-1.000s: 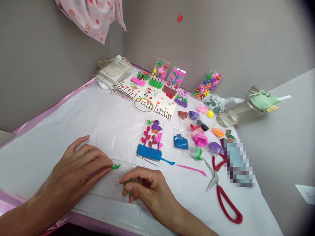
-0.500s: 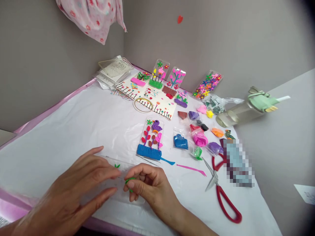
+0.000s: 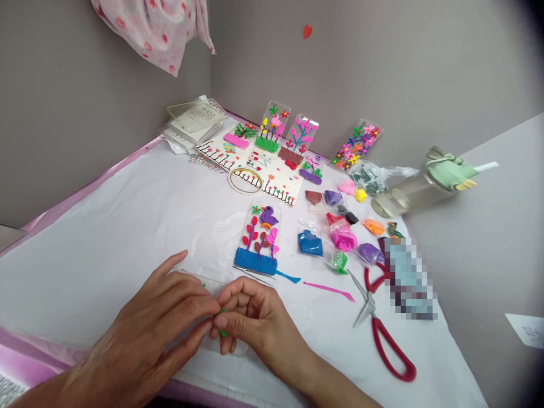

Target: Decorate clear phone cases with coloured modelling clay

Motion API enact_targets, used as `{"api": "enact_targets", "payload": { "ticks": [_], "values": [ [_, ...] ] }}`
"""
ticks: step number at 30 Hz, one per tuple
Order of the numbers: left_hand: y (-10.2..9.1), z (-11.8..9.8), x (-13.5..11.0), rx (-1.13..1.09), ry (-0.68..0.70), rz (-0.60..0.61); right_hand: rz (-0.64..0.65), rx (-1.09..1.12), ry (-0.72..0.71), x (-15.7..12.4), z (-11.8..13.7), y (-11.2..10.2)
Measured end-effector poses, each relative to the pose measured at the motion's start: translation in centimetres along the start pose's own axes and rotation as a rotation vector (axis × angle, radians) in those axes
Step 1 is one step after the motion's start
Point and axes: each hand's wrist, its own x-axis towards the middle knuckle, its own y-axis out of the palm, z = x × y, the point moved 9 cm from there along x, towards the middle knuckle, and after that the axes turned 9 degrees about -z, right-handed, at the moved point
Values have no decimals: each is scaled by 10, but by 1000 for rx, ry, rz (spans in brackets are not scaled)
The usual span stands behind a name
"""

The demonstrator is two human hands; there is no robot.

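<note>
On the white surface (image 3: pixel 165 209), the left hand (image 3: pixel 165 320) and right hand (image 3: pixel 261 323) meet in front of the bird case (image 3: pixel 258 239), which looks complete. Also in front of that case, beneath both hands, a clear panel (image 3: pixel 211 345) seems barely begun: 1 green sprig (image 3: pixel 204 285) shows; most, I judge, is left. The right hand's grip pinches green clay (image 3: pixel 223 333), largely out of sight; whether the left's presses it, I cannot tell. The panel's middle is covered.

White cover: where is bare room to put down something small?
The widest patch is the white cover between the left hand, the bird-decorated case and the patterned card. Smaller: between the right hand and the scissors, below the pink tool. Crowded: right of the case, among the clay bags.
</note>
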Motion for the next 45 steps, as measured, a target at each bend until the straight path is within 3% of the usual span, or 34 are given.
{"api": "enact_targets", "payload": {
  "ticks": [3, 8, 14, 17, 22, 27, 31, 35, 41, 45],
  "values": [
    [0, 6, -2, -39, -67, 7, 16, -13, -14, 0, 2, 1],
    [4, 4, -4, -55, 5, 70, 60, -29, -13, -1, 2, 3],
    [10, 11, -9, -136, -182, 81, 68, -32, 11, -3, -5, 4],
    [11, 8, -6, -122, -184, 65, 65, -59, 11, -4, -5, 6],
    [-5, 17, -5, -88, -188, -23, 108, -35, 13, -10, -3, 11],
    [-24, 47, -29, -107, -374, -86, 154, -140, 54, -17, -8, 15],
    [-20, 54, -42, -226, -435, -17, 90, -236, -29, -14, -3, 11],
    [-20, 62, -53, -280, -504, -31, 101, -336, -65, -13, -6, 14],
    [-6, 77, -76, -530, -779, 14, 113, -534, -150, -14, -6, 18],
    [-1, 75, -69, -684, -759, -36, 104, -526, -129, -14, -8, 17]
  ]
}}
